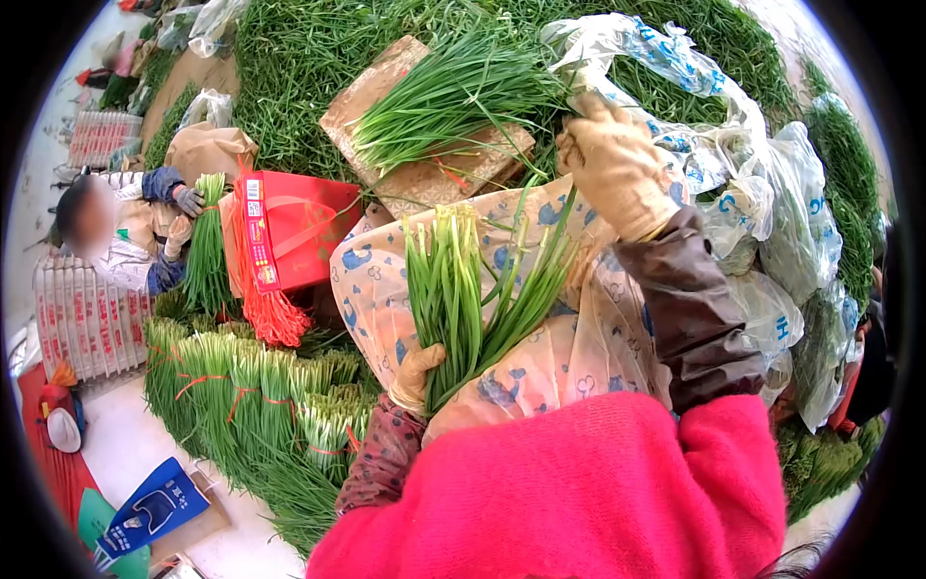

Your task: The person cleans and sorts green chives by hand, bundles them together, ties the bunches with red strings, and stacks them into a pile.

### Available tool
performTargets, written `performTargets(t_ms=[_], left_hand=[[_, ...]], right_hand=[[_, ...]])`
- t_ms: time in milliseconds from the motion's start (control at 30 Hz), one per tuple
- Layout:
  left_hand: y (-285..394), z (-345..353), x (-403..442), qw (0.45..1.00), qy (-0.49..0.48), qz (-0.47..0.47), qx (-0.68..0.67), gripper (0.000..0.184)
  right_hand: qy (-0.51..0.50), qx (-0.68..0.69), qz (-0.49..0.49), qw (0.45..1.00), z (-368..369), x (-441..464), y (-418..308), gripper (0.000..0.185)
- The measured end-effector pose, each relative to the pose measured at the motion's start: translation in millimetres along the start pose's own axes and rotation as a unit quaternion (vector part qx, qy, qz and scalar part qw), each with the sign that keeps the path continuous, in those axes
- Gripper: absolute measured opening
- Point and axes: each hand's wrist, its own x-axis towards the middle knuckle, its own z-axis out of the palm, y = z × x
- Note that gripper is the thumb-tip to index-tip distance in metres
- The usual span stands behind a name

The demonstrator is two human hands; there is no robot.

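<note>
My left hand [420, 377], in a tan glove, is wrapped around the lower part of a bunch of garlic chives [449, 285]. Their pale cut ends point up, and some stalks fan out to the right over a patterned apron [371, 275] on my lap. My right hand [617, 164], also gloved, is raised with curled fingers beside the leaf tips of a loose chive pile [453, 96]. Whatever it may pinch is hidden. That pile lies on a worn board [386, 82]. A thin red tie [449, 174] lies at the board's front.
Loose greens [299, 87] spread behind the board. Plastic bags [752, 164] crowd the right side. To the left are a red box [309, 227] with red ties [275, 314] hanging, tied chive bundles [217, 386], and a co-worker [140, 227] holding a bunch [205, 256].
</note>
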Motion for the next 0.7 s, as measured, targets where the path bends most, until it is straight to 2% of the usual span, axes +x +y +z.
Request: performTargets(t_ms=[33,100,133,200,233,300,333,367,433,500,533,567,633,700], left_hand=[[0,1,0,1.0,0.012,0.001,0.014,0.063],[2,5,-2,0.999,0.025,-0.002,0.031,0.065],[3,8,0,0.998,0.018,0.007,0.055,0.067],[6,11,5,0.997,0.004,0.005,0.083,0.069],[6,11,5,0.995,0.004,0.007,0.103,0.07],[8,11,5,0.992,0.0,0.0,0.128,0.072],[9,10,4,0.99,0.008,-0.001,0.138,0.073],[8,9,3,0.99,0.016,0.001,0.141,0.073],[8,9,1,0.989,0.03,0.005,0.146,0.074],[8,14,2,0.99,0.027,0.004,0.138,0.075],[7,16,3,0.991,0.026,0.004,0.133,0.075],[8,15,4,0.991,0.02,0.001,0.135,0.075],[6,13,6,0.99,0.014,-0.002,0.137,0.074],[0,8,9,0.999,-0.001,-0.004,0.054,0.074]], right_hand=[[0.0,0.001,0.0,1.0,-3,1,-1,0.025],[-0.075,0.24,-0.114,0.961,-21,6,-8,0.038],[-0.219,0.276,-0.138,0.926,-29,11,-16,0.056],[-0.401,0.291,-0.134,0.858,-22,18,-26,0.077],[-0.425,0.331,-0.162,0.827,2,18,-27,0.074],[-0.598,0.405,-0.216,0.657,31,29,-34,0.074],[-0.595,0.411,-0.212,0.658,51,22,-39,0.074],[-0.592,0.456,-0.265,0.609,72,16,-45,0.064],[-0.583,0.5,-0.317,0.556,58,14,-50,0.056],[-0.665,0.418,-0.177,0.593,23,14,-45,0.034],[-0.635,0.41,-0.177,0.63,17,11,-42,0.023],[-0.638,0.408,-0.176,0.629,14,12,-38,0.023],[-0.568,0.397,-0.104,0.714,11,23,-26,0.025],[-0.463,0.438,-0.004,0.77,15,36,-5,0.024]])
